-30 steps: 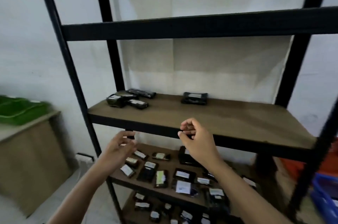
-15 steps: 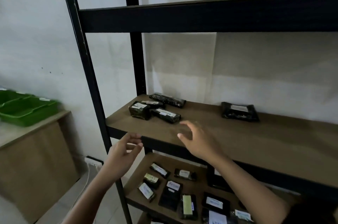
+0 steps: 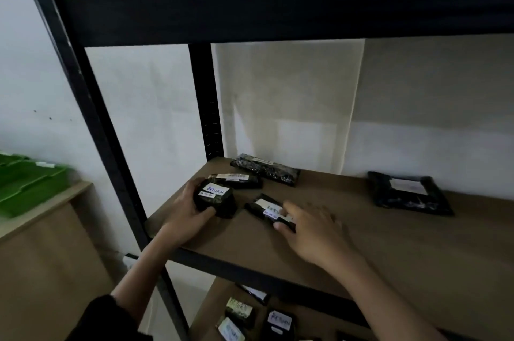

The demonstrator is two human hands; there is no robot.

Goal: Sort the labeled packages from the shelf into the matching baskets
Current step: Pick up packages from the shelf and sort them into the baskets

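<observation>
On the shelf [image 3: 361, 246], left hand [image 3: 186, 212] fingers clasp one package [image 3: 215, 198], right hand [image 3: 308, 226] fingers pinch another package [image 3: 268, 210].

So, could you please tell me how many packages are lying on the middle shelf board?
5: one in the left hand, one under the right hand, one behind the left-hand one, one at the back left, one far right.
</observation>
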